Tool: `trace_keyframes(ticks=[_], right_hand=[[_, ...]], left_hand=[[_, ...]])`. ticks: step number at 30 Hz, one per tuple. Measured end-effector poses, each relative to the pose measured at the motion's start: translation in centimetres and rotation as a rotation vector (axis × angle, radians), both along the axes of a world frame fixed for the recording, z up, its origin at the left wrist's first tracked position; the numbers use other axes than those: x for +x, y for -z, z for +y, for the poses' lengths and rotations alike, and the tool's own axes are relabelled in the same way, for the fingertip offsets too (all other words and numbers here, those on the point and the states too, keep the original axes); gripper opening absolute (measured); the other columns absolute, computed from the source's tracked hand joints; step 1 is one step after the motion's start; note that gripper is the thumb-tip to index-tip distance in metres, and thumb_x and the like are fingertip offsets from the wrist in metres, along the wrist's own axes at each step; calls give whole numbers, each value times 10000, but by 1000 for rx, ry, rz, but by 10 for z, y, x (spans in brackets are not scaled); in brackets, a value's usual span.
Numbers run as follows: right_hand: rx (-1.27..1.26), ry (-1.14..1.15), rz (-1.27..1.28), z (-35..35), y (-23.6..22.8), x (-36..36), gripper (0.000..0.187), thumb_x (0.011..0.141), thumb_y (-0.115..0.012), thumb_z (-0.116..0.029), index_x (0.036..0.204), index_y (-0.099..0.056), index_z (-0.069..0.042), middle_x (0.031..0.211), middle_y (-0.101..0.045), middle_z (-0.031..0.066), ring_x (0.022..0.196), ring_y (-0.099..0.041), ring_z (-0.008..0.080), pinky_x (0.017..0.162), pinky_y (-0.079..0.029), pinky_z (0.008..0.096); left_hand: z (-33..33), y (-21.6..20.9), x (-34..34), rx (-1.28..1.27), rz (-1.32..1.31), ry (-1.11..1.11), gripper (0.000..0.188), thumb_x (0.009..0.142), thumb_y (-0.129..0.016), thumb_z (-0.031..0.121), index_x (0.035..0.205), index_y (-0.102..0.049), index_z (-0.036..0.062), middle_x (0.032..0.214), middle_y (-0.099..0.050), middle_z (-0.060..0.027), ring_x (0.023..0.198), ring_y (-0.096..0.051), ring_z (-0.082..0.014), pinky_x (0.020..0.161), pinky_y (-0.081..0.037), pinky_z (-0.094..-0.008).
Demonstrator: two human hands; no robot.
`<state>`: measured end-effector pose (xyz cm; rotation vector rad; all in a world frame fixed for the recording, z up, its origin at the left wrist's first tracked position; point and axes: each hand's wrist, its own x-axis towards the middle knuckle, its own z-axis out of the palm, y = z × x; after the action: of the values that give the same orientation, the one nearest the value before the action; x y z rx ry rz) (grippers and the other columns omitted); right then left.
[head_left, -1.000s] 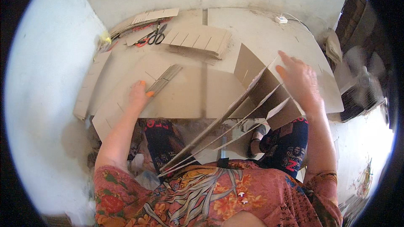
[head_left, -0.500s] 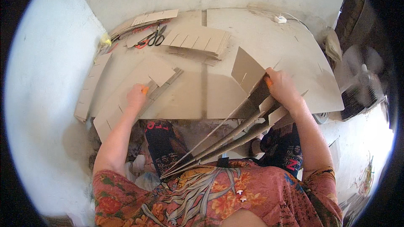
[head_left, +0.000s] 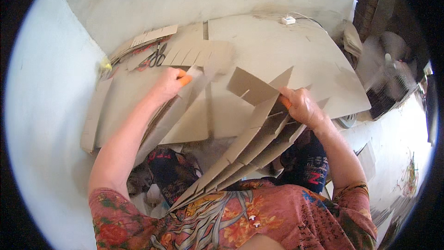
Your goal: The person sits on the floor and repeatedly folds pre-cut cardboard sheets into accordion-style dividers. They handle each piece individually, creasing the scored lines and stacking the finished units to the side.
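My right hand [head_left: 303,106] is closed on the upper end of a cardboard divider [head_left: 252,141], made of several interlocked slotted strips. The divider slants down to my lap and shirt, its strips fanned apart, and one cross strip [head_left: 252,85] sticks out to the left near its top. My left hand [head_left: 169,85] pinches a slotted cardboard strip [head_left: 187,106], which is tilted and smeared by motion. Beneath it, a pile of strips [head_left: 157,115] at the table's near left is partly hidden by my arm. Orange coverings show on fingers of both hands.
Black-handled scissors [head_left: 158,58] lie at the table's [head_left: 268,41] far left, between a stack of slotted cardboard [head_left: 201,54] and more strips [head_left: 152,36]. Another strip [head_left: 96,113] leans near the left wall. A white socket block [head_left: 287,20] sits at the back; a fan [head_left: 391,71] stands right.
My left hand has moved up and away from me, raising a strip off the near left pile. The divider's strips have spread wider in my right hand. The whole view has shifted slightly.
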<state>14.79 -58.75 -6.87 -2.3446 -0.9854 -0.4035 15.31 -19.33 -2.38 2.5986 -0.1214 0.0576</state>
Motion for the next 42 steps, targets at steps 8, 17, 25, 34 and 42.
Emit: trace_keyframes(ticks=[8, 17, 25, 34, 42], right_hand=[[126, 44, -142, -4, -16, -1, 128, 823, -587, -49, 941, -536, -36, 631, -579, 209, 628, -593, 414, 537, -461, 484], [104, 164, -11, -2, -15, 2, 178, 857, -562, -27, 1035, -578, -25, 706, -604, 256, 708, -607, 446, 616, -489, 481], [-13, 152, 76, 14, -27, 30, 139, 853, -555, -53, 982, -591, -17, 765, -607, 274, 750, -603, 457, 655, -486, 494], [45, 132, 196, 21, -33, 52, 117, 861, -540, -68, 925, -616, -7, 799, -616, 273, 796, -610, 450, 682, -493, 483], [-62, 81, 164, 23, -35, 70, 126, 858, -546, -73, 907, -613, 21, 800, -608, 275, 801, -597, 459, 700, -482, 484]], left_hand=[[-73, 27, 38, -449, 237, -38, 255, 914, -602, 263, 907, -669, 17, 797, -639, -42, 678, -590, -117, 576, -507, -285], [-106, 42, 26, -636, 300, -77, 258, 894, -641, 226, 946, -676, -25, 829, -645, -51, 743, -552, -124, 605, -447, -284], [-124, 38, 34, -264, 11, 65, 248, 862, -645, 184, 849, -685, -61, 641, -626, -108, 611, -539, -149, 592, -437, -323], [-117, 37, 59, 262, -306, 32, 195, 828, -629, 163, 806, -672, -26, 745, -620, -259, 725, -636, -410, 653, -500, -461], [-123, 38, 64, 353, -385, 65, 211, 825, -585, 159, 724, -637, -19, 772, -631, -241, 768, -634, -412, 689, -512, -477]])
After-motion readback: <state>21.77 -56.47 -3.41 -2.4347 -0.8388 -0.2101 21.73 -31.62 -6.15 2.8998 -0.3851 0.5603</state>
